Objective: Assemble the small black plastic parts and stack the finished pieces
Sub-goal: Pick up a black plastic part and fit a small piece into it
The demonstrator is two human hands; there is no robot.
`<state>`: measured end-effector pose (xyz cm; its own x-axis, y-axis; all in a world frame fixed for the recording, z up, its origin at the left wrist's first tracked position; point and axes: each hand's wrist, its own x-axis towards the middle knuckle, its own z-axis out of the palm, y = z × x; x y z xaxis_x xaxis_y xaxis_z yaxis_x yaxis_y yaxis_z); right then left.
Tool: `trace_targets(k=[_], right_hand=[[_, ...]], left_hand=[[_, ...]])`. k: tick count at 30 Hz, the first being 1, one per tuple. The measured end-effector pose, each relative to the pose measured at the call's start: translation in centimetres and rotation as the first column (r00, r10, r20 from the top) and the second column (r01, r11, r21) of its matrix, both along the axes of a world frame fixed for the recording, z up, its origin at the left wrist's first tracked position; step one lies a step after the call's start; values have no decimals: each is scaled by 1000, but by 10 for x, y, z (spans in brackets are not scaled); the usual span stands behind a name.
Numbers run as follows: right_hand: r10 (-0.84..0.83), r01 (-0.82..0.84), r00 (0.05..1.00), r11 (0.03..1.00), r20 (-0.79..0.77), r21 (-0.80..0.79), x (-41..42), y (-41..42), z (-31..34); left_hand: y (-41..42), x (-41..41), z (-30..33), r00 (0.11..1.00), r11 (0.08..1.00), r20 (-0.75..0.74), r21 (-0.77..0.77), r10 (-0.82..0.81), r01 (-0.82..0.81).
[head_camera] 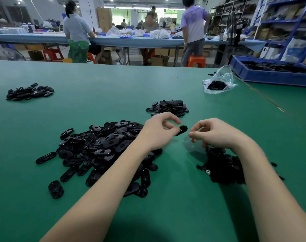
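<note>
My left hand (159, 131) pinches a black oval plastic part (182, 130) a little above the green table (113, 88). Just right of that part is my right hand (216, 132), fingers curled; whether it holds a small piece I cannot tell. A big loose pile of black oval shells (103, 151) lies under and left of my left forearm. Beneath my right wrist sits a heap of small black parts (222, 165). A stack of oval pieces (169, 106) stands just beyond my hands.
Another small pile of black pieces (29, 92) lies far left. A clear plastic bag with black parts (218, 82) and a blue bin of black parts (274, 72) sit at the far right. Several people work at a long table (127, 40) behind.
</note>
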<state>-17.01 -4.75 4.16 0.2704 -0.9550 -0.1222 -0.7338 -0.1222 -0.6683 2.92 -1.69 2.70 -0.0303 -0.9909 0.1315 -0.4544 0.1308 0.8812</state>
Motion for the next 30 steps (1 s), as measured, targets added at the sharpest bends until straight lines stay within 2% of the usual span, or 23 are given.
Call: trace_targets(k=[3,7,16,21,25,30], right_hand=[[-61,56,994,997,-92,-58,-10,-3,2],[-155,139,963,986,-222,-89,-21,-3,0],[-230,220,879,973,-418,-73,-23,3,5],[-226,223,862,973,-454,-60,-21,5,4],[-185,182,897,982,-401,-46,-18,3,2],[-143,142,989,990,-49,-10,-16,2,-1]], left_hand=[[3,-11,-8,994,992,-77,97,-76,83],[3,-18,-17,973,982,-215,145,-90,123],[4,-17,-22,959,979,-279,178,-45,98],[6,-17,-20,963,975,-268,199,-42,98],[6,-17,-20,961,972,-276,217,-28,91],[4,-15,-20,955,976,-298,206,-5,69]])
